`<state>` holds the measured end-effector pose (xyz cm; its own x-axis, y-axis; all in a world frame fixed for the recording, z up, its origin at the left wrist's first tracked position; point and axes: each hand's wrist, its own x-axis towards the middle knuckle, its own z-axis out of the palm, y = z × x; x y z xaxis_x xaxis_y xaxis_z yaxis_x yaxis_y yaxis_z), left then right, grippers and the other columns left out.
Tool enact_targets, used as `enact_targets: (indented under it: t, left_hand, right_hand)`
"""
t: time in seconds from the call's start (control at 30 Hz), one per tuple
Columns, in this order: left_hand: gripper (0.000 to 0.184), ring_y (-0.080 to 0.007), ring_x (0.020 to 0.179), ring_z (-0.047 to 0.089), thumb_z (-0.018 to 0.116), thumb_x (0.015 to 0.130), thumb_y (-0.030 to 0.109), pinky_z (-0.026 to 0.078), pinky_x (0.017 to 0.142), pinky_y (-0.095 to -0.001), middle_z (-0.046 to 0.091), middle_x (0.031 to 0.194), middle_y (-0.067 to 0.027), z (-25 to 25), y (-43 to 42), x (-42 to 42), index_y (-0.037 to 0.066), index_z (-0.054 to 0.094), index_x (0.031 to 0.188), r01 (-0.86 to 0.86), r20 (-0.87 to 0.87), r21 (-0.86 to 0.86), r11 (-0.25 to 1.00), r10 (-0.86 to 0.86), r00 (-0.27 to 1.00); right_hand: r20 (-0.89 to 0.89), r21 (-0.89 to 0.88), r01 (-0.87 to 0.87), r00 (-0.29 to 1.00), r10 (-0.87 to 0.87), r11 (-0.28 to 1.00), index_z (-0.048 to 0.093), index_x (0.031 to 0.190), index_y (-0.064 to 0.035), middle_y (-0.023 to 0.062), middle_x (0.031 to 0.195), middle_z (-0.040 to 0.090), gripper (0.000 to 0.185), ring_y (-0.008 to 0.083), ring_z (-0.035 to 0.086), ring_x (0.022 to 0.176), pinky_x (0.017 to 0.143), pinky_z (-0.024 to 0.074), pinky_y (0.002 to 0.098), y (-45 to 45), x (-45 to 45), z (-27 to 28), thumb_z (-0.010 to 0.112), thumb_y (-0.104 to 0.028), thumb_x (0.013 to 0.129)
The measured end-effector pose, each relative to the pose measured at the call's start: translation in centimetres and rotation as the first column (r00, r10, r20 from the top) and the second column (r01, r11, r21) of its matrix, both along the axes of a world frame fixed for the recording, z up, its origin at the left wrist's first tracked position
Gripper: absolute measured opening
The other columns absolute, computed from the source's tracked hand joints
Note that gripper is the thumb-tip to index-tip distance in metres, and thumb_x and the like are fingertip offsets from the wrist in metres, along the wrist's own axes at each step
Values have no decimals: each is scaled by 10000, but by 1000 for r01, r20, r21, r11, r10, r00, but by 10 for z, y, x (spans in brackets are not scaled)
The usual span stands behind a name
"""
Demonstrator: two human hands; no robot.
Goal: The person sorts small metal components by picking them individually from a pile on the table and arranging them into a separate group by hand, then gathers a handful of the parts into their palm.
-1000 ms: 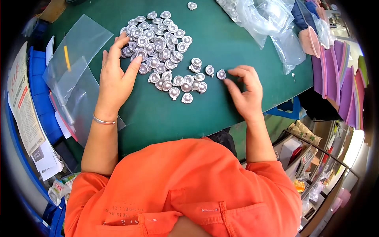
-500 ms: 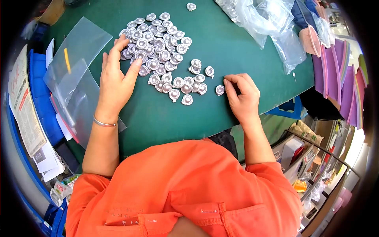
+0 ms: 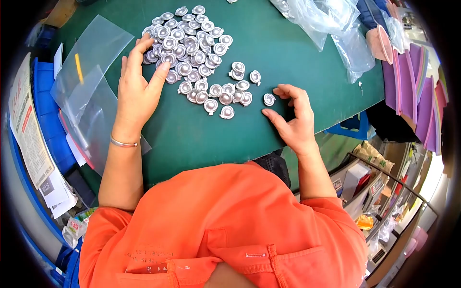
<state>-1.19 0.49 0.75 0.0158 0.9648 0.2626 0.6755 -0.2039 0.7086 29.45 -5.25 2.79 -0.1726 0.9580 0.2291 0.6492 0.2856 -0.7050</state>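
A heap of small round silvery metal parts [image 3: 185, 45], each with a raised centre and a little tab, lies on the green tabletop [image 3: 201, 139]. My left hand [image 3: 139, 89] rests at the heap's left edge, thumb and fingers apart, fingertips touching the outer parts. To the right, my right hand [image 3: 294, 117] has its thumb and forefinger spread beside a single round metal part [image 3: 269, 99], with nothing held. Between that piece and the heap lie several loose parts [image 3: 225, 98], some of them overlapping.
Clear plastic sheets [image 3: 91, 72] with a yellow strip lie on the left, beside blue bins [image 3: 48, 115] and a newspaper [image 3: 29, 129]. Plastic bags [image 3: 331, 24] sit at the back right. Purple foam sheets [image 3: 410, 86] stand beyond the table's right edge.
My right thumb and forefinger have spread apart near the single part. My left hand remains at the heap's edge. The whole view has shifted slightly.
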Motion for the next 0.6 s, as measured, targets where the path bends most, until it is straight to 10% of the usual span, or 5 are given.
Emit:
enact_targets:
  t: [0.3,0.6]
  left_hand:
    - [472,-277,1287,486,672,869,147,363,1075,-362,502,1398,-170,-1,-1,0,23,508,1294,-4,-8,28,1000,4,1000]
    - [476,-282,1288,482,673,867,150,360,1077,-370,497,1403,-177,0,-1,1,16,508,1293,-2,27,21,1000,2,1000]
  right_hand:
    - [-46,32,-457,888,459,889,668,851,-45,70,845,632,202,251,596,754,663,460,348,-8,-13,7,775,-19,682]
    - [53,77,-137,990,133,988,638,948,-26,101,926,597,285,283,572,838,724,476,362,8,-26,-3,775,-37,698]
